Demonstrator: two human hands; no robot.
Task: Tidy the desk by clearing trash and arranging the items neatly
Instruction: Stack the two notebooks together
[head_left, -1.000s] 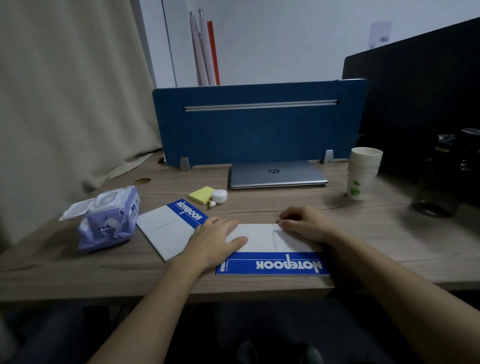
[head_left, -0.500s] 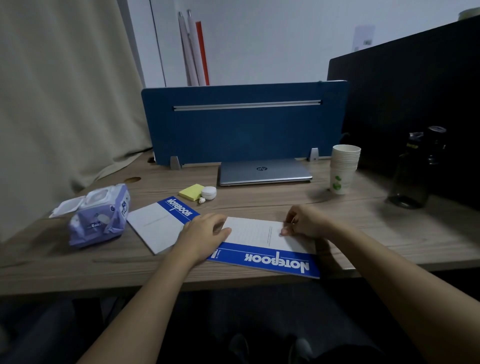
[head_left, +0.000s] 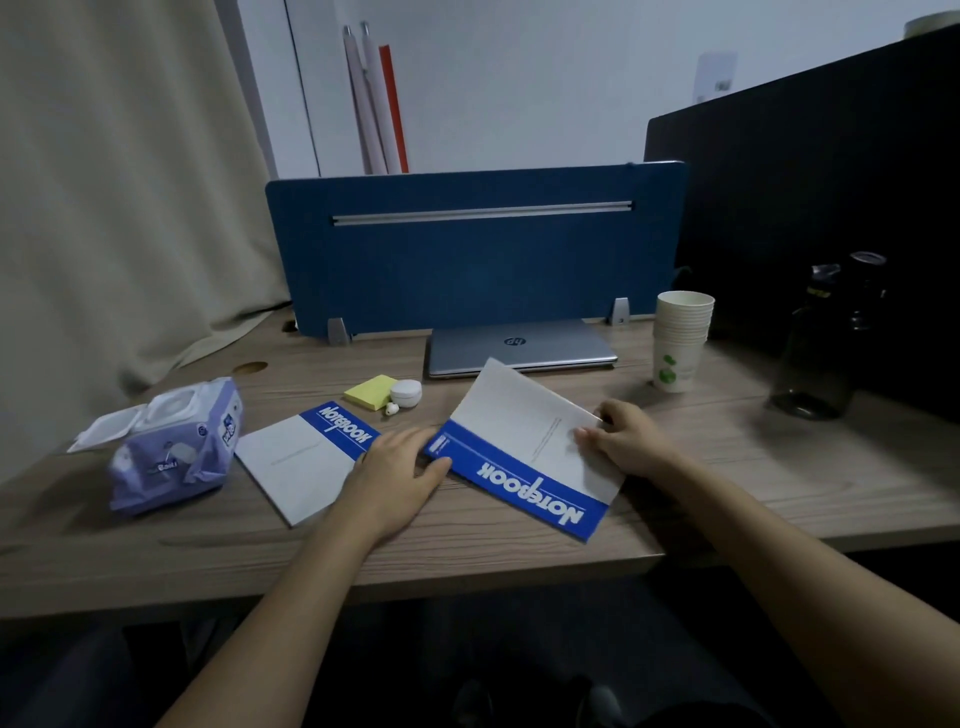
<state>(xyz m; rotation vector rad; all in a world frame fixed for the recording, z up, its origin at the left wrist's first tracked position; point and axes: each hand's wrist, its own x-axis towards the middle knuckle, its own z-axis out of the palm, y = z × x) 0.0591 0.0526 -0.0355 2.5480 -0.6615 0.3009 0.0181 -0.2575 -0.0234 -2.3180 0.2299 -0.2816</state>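
On the wooden desk (head_left: 779, 467) the right hand (head_left: 631, 441) pinches the far edge of a blue and white notebook (head_left: 524, 447), which is tilted. The left hand (head_left: 400, 473) touches its near left corner and lies partly over a second notebook (head_left: 301, 462). A purple wipes pack (head_left: 176, 447) stands at the left, a closed laptop (head_left: 519, 345) and a stack of paper cups (head_left: 680, 338) behind.
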